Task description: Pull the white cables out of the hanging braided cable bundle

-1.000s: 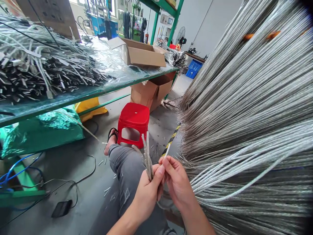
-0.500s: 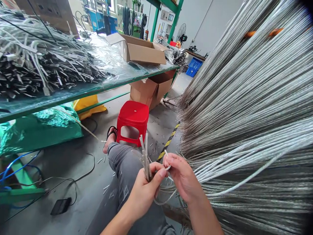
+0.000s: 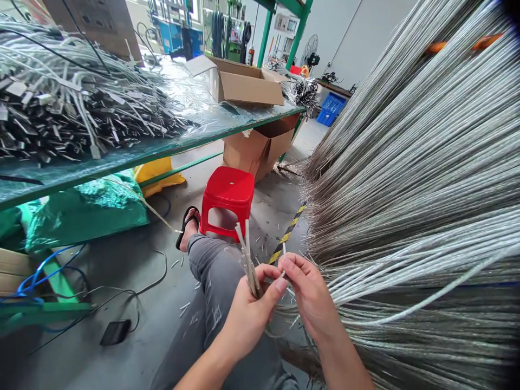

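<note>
Several silvery braided wires (image 3: pixel 248 262) stick up from my left hand (image 3: pixel 254 311), whose fingers are wrapped round them above my lap. Thumb and forefinger of that hand also pinch near a single wire end. My right hand (image 3: pixel 306 287) is closed right beside it, pinching that wire end (image 3: pixel 284 248), whose pale tip points up. The fingers of both hands almost touch. Below them a wire loop hangs down. A large mass of long silvery wires (image 3: pixel 406 162) fills the right side, and its lower strands pass behind my right wrist.
A red plastic stool (image 3: pixel 228 187) stands ahead by my foot. To the left, a green-edged workbench (image 3: pixel 170 142) bears a pile of wires with flat ends (image 3: pixel 81 114) and an open cardboard box (image 3: pixel 249 89). Cables and a black pedal (image 3: pixel 115 332) lie on the floor.
The view has shifted slightly, so the surroundings appear further right. The wire end in my right hand has turned more upright. Both hands keep their hold.
</note>
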A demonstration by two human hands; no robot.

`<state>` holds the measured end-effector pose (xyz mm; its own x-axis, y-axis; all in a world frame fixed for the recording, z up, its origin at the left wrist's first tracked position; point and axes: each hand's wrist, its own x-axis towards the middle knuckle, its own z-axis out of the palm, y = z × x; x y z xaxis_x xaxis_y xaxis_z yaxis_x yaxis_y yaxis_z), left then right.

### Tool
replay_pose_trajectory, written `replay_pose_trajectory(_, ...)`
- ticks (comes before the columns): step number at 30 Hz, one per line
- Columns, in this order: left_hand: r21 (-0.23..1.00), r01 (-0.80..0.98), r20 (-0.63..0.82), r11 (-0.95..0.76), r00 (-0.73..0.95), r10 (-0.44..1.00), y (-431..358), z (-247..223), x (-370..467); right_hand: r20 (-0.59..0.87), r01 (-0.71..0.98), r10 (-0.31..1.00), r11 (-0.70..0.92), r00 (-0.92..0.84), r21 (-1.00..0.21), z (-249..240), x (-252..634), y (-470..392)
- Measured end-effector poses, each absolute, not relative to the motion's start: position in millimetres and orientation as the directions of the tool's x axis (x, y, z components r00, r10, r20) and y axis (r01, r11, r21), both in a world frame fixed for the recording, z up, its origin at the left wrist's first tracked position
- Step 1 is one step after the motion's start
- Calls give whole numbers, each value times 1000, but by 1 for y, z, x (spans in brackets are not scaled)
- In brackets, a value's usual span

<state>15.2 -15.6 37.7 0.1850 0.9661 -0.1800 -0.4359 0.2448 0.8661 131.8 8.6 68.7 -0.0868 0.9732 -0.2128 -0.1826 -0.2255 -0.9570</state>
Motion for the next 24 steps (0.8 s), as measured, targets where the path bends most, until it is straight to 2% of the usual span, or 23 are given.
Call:
replay_pose_trajectory(5,887,-399,-176,231,170,969,-13,36,12,-123,-158,991,-130,-52,-979,63,128,6)
replay_pose_trajectory(9,881,-402,-182,250,201,963,-14,35,12,-149,-224,989,-148,-15,-963,59,129,4)
replay_pose_trajectory(16,860,-425,-210,284,212,954,-13,39,13,-158,-229,983,-176,-92,-957,61,126,1)
replay_pose_trajectory(20,798,-483,-257,359,267,929,-15,38,21,-199,-320,980,-180,28,-930,56,121,-1)
replay_pose_trajectory(24,780,-530,-268,333,197,943,-16,38,31,-303,-464,943,-208,139,-861,53,114,2)
